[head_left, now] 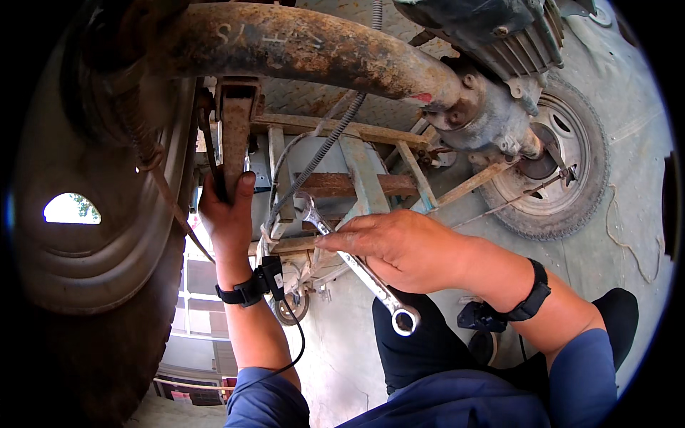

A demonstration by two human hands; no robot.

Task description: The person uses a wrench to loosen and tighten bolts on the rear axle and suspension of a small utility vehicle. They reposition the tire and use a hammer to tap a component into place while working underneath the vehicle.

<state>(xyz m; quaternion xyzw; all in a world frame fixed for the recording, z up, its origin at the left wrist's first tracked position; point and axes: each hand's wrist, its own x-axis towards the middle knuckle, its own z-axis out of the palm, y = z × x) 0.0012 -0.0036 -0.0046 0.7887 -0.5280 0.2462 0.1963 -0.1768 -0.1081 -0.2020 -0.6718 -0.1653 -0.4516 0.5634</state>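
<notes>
My left hand is closed round the lower part of a rusty vertical metal bar that hangs under a thick rusted axle tube; part of its fingers is hidden behind the bar. To its right, my right hand holds a silver combination wrench across its fingers, open jaw pointing up-left and ring end down-right. A grey corrugated conduit runs diagonally just left of the wrench's open end. Both wrists wear black straps with small black devices.
A cast housing and finned metal casing sit at upper right. A tyred wheel stands right, a large dark wheel left. A painted frame, small wheel and loose cord are in view, with grey floor below.
</notes>
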